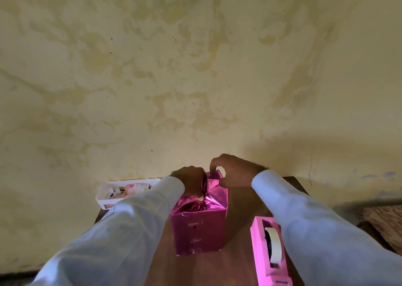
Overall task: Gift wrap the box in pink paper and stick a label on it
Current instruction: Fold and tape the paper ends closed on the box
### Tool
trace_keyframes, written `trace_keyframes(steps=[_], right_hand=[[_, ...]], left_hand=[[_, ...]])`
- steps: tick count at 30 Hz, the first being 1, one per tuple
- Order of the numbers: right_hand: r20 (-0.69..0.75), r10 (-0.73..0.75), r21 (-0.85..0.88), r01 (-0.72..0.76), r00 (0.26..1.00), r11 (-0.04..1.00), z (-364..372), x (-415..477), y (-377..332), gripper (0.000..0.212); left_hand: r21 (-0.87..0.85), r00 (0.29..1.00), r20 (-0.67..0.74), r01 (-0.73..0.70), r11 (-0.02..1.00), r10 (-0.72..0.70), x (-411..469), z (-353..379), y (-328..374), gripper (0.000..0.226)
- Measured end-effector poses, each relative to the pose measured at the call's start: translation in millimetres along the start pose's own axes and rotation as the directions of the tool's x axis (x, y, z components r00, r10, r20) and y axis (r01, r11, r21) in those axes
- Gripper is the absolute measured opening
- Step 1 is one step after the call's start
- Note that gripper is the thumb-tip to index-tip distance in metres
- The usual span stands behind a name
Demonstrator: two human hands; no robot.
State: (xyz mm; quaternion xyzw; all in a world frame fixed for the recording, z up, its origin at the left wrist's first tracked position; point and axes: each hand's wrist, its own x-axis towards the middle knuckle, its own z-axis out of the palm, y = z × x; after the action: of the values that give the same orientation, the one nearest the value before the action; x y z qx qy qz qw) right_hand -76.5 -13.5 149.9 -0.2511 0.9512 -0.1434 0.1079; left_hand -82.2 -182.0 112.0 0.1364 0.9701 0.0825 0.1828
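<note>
Box (199, 231) stands upright near the middle of the table (241, 207), slightly toward the far edge. Its sides are already covered in pink paper (214, 190); the top end is open, with folds gathered.

Left hand (191, 181): fingers curled down over the top. One fingertip pins the gathered folds at the centre, apparently so that the tucked sides do not spring back. The foil looks stiff and prone to unfolding.

Right hand (236, 170): forefinger and thumb pinch the upright far flap at the far top edge of the box. It is probably held up so it can be creased and brought over the pinned folds.

Step judged: closing the top end. It is not yet taped, and no label is on the box.

Tape dispenser (268, 248) sits by the near right edge of the table, just beside the right sleeve, within easy reach for sealing.

White tray (102, 196) at the far left corner holds patterned cards (134, 189), possibly the labels; too small to confirm.
</note>
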Motion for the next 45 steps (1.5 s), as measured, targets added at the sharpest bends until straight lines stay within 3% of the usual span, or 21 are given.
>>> trace_keyframes(steps=[7, 14, 26, 32, 35, 39, 43, 45], right_hand=[[0.093, 0.063, -0.194, -0.044, 0.994, 0.980, -6.6, 4.0, -2.7, 0.024], [0.064, 0.113, -0.154, -0.102, 0.992, 0.983, -12.8, 0.8, 6.7, 0.035], [-0.228, 0.236, 0.073, -0.225, 0.945, 0.972, 35.8, 2.7, 18.0, 0.017], [-0.266, 0.286, 0.256, -0.219, 0.921, 0.942, 46.2, -1.4, 26.0, 0.030], [-0.310, 0.370, 0.414, -0.226, 0.876, 0.882, 55.0, -5.4, 29.3, 0.039], [-0.265, 0.556, 0.691, -0.247, 0.787, 0.679, 75.8, -17.9, 24.6, 0.048], [-0.193, 0.682, 0.778, -0.313, 0.706, 0.545, 109.1, -22.4, 14.5, 0.071], [-0.168, 0.694, 0.830, -0.280, 0.700, 0.483, 119.5, -25.5, 8.6, 0.052]], left_hand=[[0.025, 1.000, -0.005, -0.015, 1.000, 0.015, -3.9, -0.2, 0.0, 0.040], [0.027, 0.999, -0.019, -0.033, 0.999, 0.034, -5.7, -0.6, -0.5, 0.033], [0.001, 0.999, -0.041, -0.021, 1.000, 0.021, -11.0, 0.5, -0.1, 0.035], [0.029, 0.999, -0.033, -0.023, 0.999, 0.024, -9.8, -0.8, -0.4, 0.042], [0.036, 0.999, -0.030, -0.022, 0.999, 0.023, -9.0, 0.1, -0.9, 0.040], [0.026, 0.999, -0.043, -0.027, 0.999, 0.029, -8.7, 1.2, -1.9, 0.038], [0.021, 0.998, -0.047, -0.046, 0.999, 0.047, -7.1, 2.4, -4.2, 0.035], [0.034, 0.998, -0.047, -0.047, 0.998, 0.048, -6.8, 2.1, -4.0, 0.032]])
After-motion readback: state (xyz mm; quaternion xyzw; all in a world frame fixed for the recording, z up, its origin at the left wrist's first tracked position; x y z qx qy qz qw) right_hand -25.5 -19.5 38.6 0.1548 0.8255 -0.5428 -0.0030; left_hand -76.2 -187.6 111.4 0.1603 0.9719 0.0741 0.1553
